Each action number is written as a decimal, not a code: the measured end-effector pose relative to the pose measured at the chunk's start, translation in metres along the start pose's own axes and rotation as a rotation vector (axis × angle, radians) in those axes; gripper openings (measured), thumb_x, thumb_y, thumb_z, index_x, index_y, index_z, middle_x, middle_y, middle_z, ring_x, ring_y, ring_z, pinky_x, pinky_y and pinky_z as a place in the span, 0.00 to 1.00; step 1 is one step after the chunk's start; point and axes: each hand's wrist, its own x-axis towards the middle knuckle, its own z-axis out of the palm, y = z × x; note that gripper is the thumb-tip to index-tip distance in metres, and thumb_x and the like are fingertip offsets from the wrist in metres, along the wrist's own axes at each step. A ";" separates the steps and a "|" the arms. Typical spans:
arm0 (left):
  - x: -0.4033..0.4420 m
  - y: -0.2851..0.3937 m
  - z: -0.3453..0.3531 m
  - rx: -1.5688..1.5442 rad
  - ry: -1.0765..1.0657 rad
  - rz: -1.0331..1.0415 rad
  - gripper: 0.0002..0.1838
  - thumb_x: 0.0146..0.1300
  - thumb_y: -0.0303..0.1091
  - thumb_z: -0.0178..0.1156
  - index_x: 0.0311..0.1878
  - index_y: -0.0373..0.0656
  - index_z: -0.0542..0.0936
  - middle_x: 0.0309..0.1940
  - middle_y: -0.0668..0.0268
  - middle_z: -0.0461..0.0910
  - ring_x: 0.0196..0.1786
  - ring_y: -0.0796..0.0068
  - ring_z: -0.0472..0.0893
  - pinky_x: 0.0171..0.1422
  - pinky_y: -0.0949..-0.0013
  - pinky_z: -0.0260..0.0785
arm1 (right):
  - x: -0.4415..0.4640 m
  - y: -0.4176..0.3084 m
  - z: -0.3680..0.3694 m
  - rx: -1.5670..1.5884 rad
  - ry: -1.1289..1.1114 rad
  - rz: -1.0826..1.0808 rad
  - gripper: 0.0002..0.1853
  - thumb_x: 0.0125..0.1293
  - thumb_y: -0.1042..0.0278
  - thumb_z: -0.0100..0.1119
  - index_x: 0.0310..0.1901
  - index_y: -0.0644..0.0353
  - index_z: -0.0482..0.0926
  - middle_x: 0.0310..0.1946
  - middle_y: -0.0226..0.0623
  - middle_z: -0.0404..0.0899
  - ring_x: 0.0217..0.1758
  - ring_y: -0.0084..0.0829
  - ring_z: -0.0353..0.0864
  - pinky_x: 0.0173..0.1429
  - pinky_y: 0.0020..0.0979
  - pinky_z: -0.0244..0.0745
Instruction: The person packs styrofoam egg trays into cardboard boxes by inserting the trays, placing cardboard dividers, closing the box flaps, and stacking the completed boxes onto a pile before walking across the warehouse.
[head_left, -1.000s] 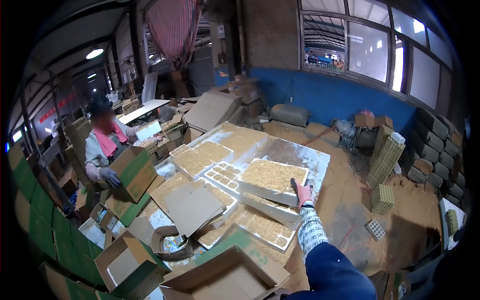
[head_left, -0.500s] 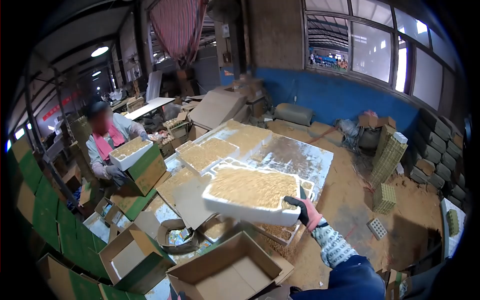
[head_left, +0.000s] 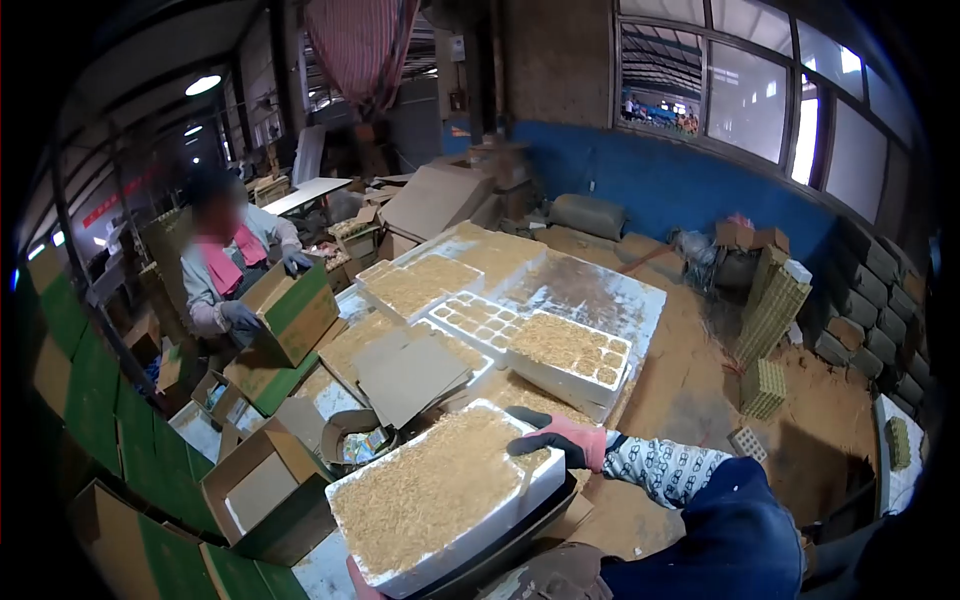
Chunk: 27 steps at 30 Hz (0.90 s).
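Note:
A white foam tray (head_left: 440, 490) full of tan, husk-like loose bits is in front of me, tilted down to the left. My right hand (head_left: 556, 440), in a pink and dark glove, grips its right end with the fingers over the rim. Only a sliver of my left hand (head_left: 360, 582) shows, pressed to the tray's lower left corner; its fingers are hidden. The tray covers most of an open cardboard box (head_left: 545, 530) under it. Beyond lie a second foam tray with cells (head_left: 570, 355) and grey cardboard sheets (head_left: 412, 375).
Across the work table (head_left: 600, 290), a person (head_left: 235, 260) in gloves handles a green-and-brown carton (head_left: 300, 315). Another open carton (head_left: 265, 490) stands at left, beside a round container (head_left: 358, 440) of small packets. Stacked green cartons (head_left: 110, 430) line the left side.
The filled tray has moved left and toward me, over the open box, with my right hand on it. The other person's foam tray is no longer visible; their hands are now on the carton.

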 end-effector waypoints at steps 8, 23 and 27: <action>0.003 -0.004 0.008 -0.002 -0.032 -0.001 0.20 0.70 0.36 0.44 0.56 0.29 0.69 0.49 0.50 0.75 0.50 0.62 0.75 0.56 0.65 0.67 | -0.005 -0.016 0.017 0.469 0.264 0.539 0.35 0.55 0.60 0.66 0.62 0.66 0.65 0.53 0.39 0.75 0.53 0.22 0.70 0.58 0.25 0.64; -0.008 0.045 0.015 -0.119 0.008 -0.191 0.21 0.65 0.32 0.51 0.58 0.30 0.69 0.45 0.58 0.75 0.48 0.71 0.71 0.57 0.68 0.61 | -0.021 -0.002 0.063 -0.683 -0.292 0.504 0.31 0.55 0.58 0.62 0.51 0.75 0.63 0.28 0.46 0.78 0.36 0.41 0.80 0.40 0.34 0.73; -0.013 0.039 0.021 0.015 0.148 -0.204 0.20 0.66 0.37 0.51 0.56 0.32 0.71 0.46 0.58 0.73 0.49 0.69 0.70 0.57 0.67 0.61 | -0.005 -0.002 0.051 -0.733 -0.293 0.320 0.21 0.55 0.49 0.61 0.38 0.60 0.72 0.28 0.34 0.79 0.34 0.36 0.80 0.36 0.31 0.73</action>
